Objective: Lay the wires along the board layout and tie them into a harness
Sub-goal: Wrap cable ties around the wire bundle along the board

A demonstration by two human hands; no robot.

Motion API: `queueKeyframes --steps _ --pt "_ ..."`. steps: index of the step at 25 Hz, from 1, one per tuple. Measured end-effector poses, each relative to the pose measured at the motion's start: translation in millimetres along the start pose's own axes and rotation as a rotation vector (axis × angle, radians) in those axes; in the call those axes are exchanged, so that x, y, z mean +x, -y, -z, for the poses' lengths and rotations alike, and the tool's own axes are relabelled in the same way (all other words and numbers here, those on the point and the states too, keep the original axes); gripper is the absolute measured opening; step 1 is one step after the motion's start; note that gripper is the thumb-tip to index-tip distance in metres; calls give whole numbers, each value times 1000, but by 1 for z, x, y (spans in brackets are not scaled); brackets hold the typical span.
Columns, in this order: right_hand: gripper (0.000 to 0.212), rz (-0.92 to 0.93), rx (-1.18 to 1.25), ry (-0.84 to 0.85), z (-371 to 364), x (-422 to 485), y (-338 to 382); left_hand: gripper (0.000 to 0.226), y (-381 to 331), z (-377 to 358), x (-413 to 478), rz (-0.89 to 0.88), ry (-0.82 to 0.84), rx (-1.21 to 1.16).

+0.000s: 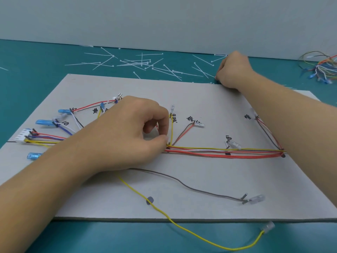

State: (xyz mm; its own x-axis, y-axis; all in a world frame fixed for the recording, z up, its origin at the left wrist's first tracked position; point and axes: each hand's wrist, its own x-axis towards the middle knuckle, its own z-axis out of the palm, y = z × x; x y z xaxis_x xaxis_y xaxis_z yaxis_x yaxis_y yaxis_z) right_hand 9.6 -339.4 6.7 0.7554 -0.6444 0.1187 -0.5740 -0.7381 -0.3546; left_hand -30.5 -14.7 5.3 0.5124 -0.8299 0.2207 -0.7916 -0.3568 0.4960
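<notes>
On a teal desk [36, 61] set against a pale wall [164, 21], a person worked over a grey layout board [200, 99] marked with handwritten labels. The left hand [127, 132] lay at the middle of the board. Its grip was closed, thumb and forefinger pinching the wire bundle [228, 152] at the junction where a yellow branch rose toward a clear terminal.

From that pinch the bundle of red, yellow and white wires ran to the right along the board, reaching a peg under the right forearm. To the left of the hand, wires fanned out to a white connector [21, 136] and several blue terminals [43, 122] near the board's left edge.

The right hand [234, 70] reached past the board's far edge, fingers curled down among scattered white cable ties [138, 63]. Whether its grip had closed on one could not be told.

Nearer the viewer, a loose brown wire [191, 188] lay across the board and ended at a clear terminal. A loose yellow wire [164, 214] trailed off the near edge onto the desk. A tangle of spare wires [322, 70] sat at the far right of the desk, well apart from the board.
</notes>
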Motion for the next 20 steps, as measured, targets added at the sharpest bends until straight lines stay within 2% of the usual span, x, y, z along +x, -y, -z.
queueKeyframes --steps 3,6,9,12,16,18,20 --pt "30 15 -93 -25 3 -5 5 2 0 1 0 -2 -12 -12" --pt "28 14 -184 -84 21 -19 9 3 2 1 0 -4 -20 -15" --pt "18 34 -174 -143 60 -41 17 6 -2 1 -1 -4 -43 -40" --pt "15 134 -57 -54 89 -88 29 9 -2 3 1 6 -180 -58" --pt "20 327 85 280 96 -165 40 18 -11 9 -2 27 -378 -72" --pt "20 377 122 337 85 -177 43 22 -14 11 -5 9 -368 -103" --pt "22 404 159 318 71 -181 43 19 -15 11 -6 -2 -321 -146"
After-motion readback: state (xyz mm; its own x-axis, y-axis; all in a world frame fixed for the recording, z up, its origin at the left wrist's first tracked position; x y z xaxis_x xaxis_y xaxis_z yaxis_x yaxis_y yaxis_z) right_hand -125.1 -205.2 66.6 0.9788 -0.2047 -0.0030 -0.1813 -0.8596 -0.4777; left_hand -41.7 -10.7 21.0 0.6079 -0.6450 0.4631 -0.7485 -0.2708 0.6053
